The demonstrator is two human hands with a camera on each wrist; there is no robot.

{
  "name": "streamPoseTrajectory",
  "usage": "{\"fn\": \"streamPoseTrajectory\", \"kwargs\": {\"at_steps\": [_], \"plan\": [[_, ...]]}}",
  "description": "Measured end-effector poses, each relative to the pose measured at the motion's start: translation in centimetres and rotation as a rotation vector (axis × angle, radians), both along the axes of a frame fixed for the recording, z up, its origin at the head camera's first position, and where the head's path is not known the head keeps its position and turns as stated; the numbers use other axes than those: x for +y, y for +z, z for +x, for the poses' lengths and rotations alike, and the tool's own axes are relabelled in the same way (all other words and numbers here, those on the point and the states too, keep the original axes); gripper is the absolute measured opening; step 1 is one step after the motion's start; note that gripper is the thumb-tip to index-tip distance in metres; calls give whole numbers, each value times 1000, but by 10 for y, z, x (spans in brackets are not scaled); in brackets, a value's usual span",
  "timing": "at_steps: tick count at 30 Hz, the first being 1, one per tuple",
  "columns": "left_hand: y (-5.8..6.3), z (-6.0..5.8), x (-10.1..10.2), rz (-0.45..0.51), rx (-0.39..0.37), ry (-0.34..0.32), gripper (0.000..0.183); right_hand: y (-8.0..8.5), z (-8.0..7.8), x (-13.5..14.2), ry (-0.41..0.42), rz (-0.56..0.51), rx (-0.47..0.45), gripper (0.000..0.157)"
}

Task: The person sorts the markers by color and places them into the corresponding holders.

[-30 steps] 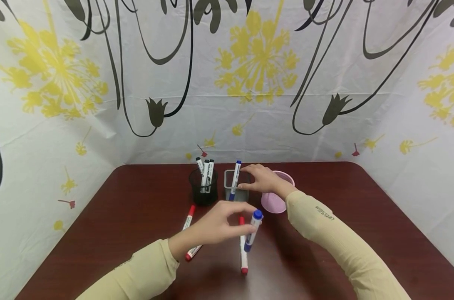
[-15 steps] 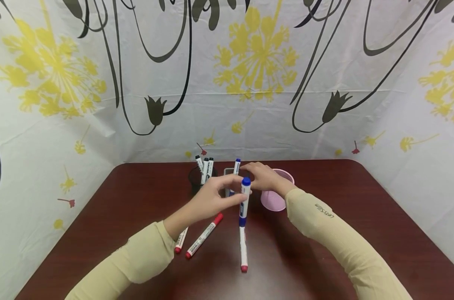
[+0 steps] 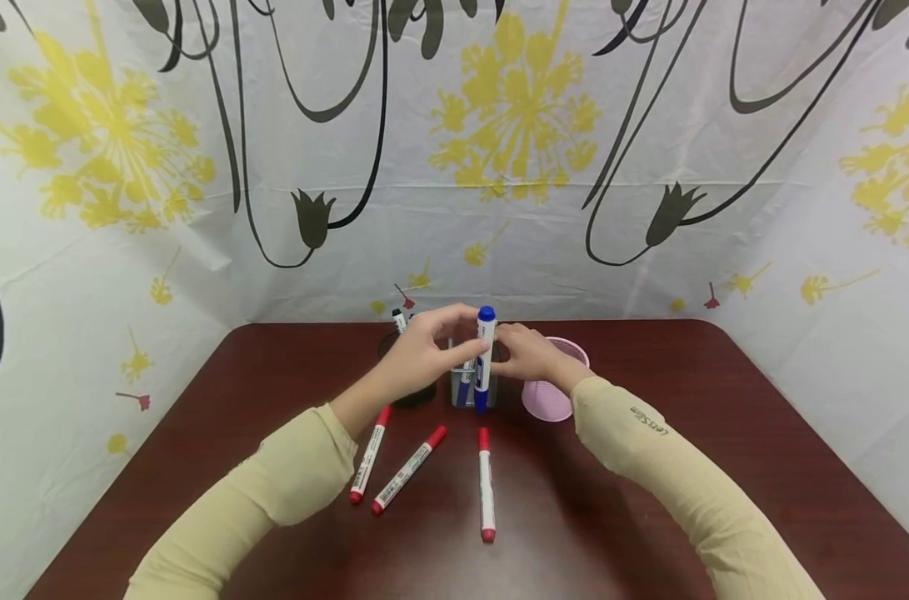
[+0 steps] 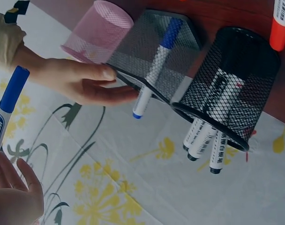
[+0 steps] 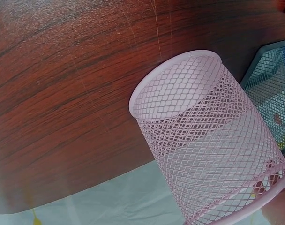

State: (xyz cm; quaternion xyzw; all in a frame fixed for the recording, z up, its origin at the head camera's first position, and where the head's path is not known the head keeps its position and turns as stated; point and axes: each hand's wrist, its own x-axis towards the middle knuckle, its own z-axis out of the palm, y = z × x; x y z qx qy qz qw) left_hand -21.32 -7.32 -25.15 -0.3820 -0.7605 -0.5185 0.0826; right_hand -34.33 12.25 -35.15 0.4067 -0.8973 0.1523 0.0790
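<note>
My left hand (image 3: 424, 346) pinches a blue-capped whiteboard marker (image 3: 484, 354) between thumb and fingers. The marker stands nearly upright, overlapping the front of the grey mesh pen holder (image 4: 133, 47) in the head view. Inside that holder leans another blue marker (image 4: 154, 68), its end poking above the rim. My right hand (image 3: 531, 354) grips the grey holder's rim, thumb on one side and fingers on the other, as the left wrist view shows. Right beside it is the pink mesh pen cup (image 5: 198, 136), partly behind my right wrist in the head view.
A black mesh pen cup (image 4: 255, 70) with several black-capped markers stands left of the grey holder. Three red markers lie on the dark wood table (image 3: 611, 517): one left (image 3: 370, 462), one slanted (image 3: 409, 471), one pointing forward (image 3: 487, 492). A patterned cloth (image 3: 394, 167) hangs behind.
My left hand has carried the blue marker forward from above the red markers to the grey holder, turning it more upright. My right hand has stayed at the holder.
</note>
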Motion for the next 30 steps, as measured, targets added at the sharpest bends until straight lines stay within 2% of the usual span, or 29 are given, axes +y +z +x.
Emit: {"fn": "streamPoseTrajectory", "kwargs": {"at_steps": [6, 15, 23, 30], "plan": [[2, -13, -1, 3, -66, 47, 24, 1, 1, 0, -25, 23, -20, 58], [9, -30, 2, -8, -85, 86, 25, 3, 3, -1, -47, 34, -45, 59], [-5, -72, 1, 9, -121, 123, 28, 4, 3, -1, -72, 34, -85, 59], [-6, -87, 1, -12, -112, 190, 29, 4, 4, -2, -76, 48, -85, 60]]}}
